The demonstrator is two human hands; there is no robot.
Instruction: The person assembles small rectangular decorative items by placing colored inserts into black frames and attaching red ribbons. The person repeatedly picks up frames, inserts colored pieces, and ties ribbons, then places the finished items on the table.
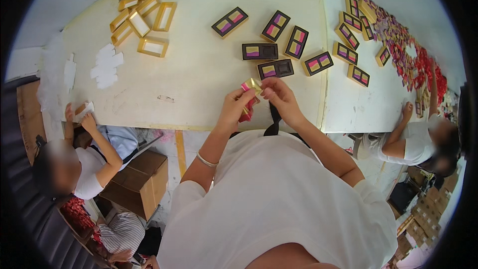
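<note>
Near the table's front edge, my left hand is closed around shiny pink-and-gold foil packets, whose pink ends stick out below its fingers. Thumb and fingers of my right hand pinch the edge of the gold packet on top. Just beyond lies a black-trayed gold box, with a gold-and-purple packet in its left compartment and bare dark tray in the right one. Behind it, another such box is filled the same way. Around them, several boxes show packets in both compartments.
Gold box frames are piled at the far left, near white card pieces. More filled boxes and a heap of colourful packets lie on the right. Co-workers sit at both sides. A cardboard box stands below left.
</note>
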